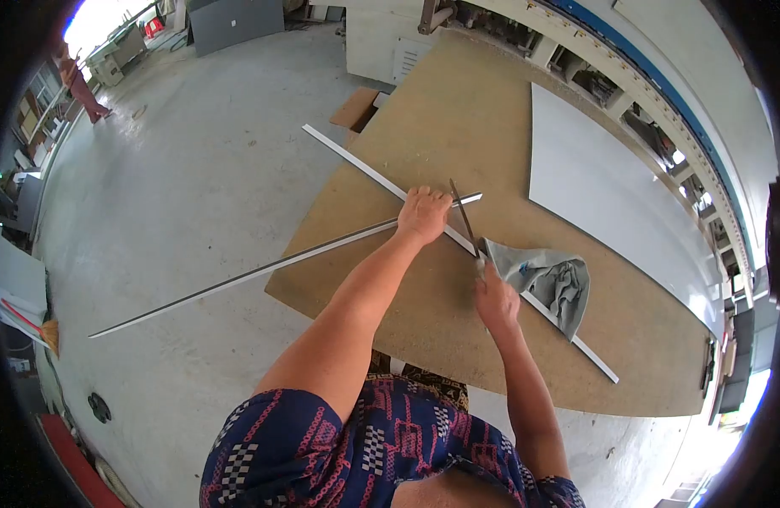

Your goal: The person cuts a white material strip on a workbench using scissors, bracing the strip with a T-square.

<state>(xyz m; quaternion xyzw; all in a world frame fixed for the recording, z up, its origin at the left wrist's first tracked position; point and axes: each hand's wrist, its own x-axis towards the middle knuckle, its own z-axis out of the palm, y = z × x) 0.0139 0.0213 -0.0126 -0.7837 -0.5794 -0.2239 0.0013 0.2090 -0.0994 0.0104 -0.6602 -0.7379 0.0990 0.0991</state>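
Observation:
Two long narrow white strips cross on the brown board. One strip [348, 158] runs from the upper left to the lower right, passing under a grey cloth [553, 278]. Across it lies the other strip [237, 285], dark along one edge, which extends far past the board's left edge. My left hand [425, 213] is closed over both strips near their crossing. In my right hand [496, 296] is the handle of a thin saw-like tool [464, 212]. Its narrow blade points up and away, crossing the strips just right of my left hand.
The brown board [458, 102] spans the middle. On its right lies a large white panel [602, 186], beside a long machine [644, 76]. An open cardboard box [354, 109] sits beyond the board's left edge. A person [82, 89] stands far off at upper left. A broom [49, 334] is at left.

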